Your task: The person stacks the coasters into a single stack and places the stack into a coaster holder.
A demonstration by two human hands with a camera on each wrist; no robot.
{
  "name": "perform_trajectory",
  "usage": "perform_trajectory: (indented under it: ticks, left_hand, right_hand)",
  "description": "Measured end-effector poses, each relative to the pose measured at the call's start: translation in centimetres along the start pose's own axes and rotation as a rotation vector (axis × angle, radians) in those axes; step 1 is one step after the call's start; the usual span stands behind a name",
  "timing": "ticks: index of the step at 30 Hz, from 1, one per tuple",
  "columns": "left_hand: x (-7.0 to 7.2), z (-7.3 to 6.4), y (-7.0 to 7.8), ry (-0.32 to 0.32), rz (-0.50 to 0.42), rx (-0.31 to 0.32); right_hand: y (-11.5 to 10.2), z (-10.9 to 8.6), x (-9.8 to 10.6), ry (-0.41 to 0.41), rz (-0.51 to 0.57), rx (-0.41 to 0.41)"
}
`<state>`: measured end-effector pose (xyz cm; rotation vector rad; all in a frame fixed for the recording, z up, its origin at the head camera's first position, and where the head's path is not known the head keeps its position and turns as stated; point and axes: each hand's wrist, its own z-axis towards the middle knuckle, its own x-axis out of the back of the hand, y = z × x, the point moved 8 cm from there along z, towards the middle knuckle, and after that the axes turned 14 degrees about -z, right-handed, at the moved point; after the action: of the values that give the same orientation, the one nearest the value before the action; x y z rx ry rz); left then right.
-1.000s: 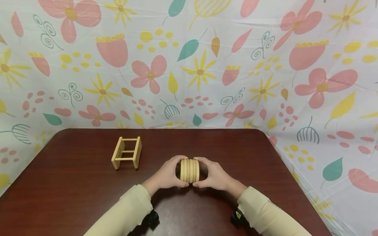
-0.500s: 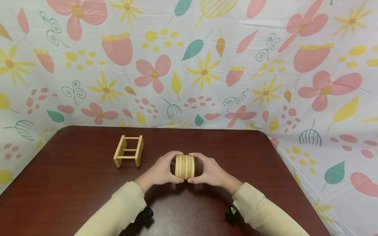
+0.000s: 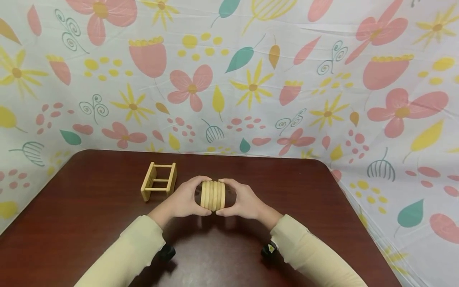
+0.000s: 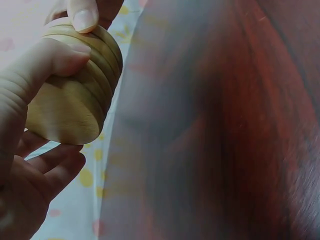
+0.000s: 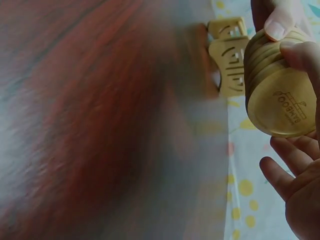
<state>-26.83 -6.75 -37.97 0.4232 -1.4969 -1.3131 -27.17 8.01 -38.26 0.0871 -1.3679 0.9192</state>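
Note:
Between my two hands is a row of several round bamboo coasters [image 3: 213, 196], stood on edge and pressed together face to face. My left hand [image 3: 184, 199] grips the left end, its thumb over the edge in the left wrist view, where the plain outer coaster [image 4: 65, 112] shows. At the right end my right hand [image 3: 247, 201] holds on in the same way. In the right wrist view the outer coaster [image 5: 282, 102] carries a printed "BAMBOO" mark. A wooden coaster rack [image 3: 159, 181], with slotted side panels and thin crossbars, stands just left of and behind my left hand.
The dark red-brown table [image 3: 305, 191] is glossy and reaches back to a white cloth [image 3: 229, 99] printed with flowers and leaves. Black wrist cameras [image 3: 269, 250] hang below both cuffs.
Both hands have carried the coasters left and a little away from me, closer to the rack. The whole view has shifted slightly too, and the grip looks the same.

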Motion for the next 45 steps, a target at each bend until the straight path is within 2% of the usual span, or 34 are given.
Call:
perform_trajectory:
  ticks: [6, 12, 21, 26, 30, 34, 39, 45]
  left_hand:
    - [1.8, -0.4, 0.0, 0.011, 0.012, 0.012]
    - [3.4, -0.8, 0.3, 0.026, 0.041, -0.004]
    - [5.9, -1.3, -0.1, 0.034, 0.04, 0.087]
    - [7.2, -1.5, -0.1, 0.029, -0.044, 0.103]
    - [8.4, -1.7, -0.4, 0.019, -0.104, 0.143]
    - [9.8, -2.0, -0.4, 0.013, -0.124, 0.163]
    - [11.4, -2.0, -0.2, 0.011, -0.087, 0.146]
    - [12.9, -2.0, -0.9, 0.001, -0.067, 0.174]
  right_hand:
    - [-0.9, 1.6, -0.3, -0.005, 0.007, 0.017]
    - [-1.9, 3.1, -0.5, 0.0, 0.017, 0.033]
    - [-3.2, 5.1, -0.9, -0.016, 0.04, 0.018]
    - [-3.9, 6.2, -1.3, -0.019, 0.057, 0.005]
    - [-4.7, 7.2, -1.5, -0.008, 0.09, 0.019]
    - [-5.3, 8.3, -1.8, -0.022, 0.103, 0.014]
    - [-6.0, 9.7, -2.1, -0.03, 0.097, 0.002]
    - [-6.5, 11.2, -2.8, -0.047, 0.137, -0.035]
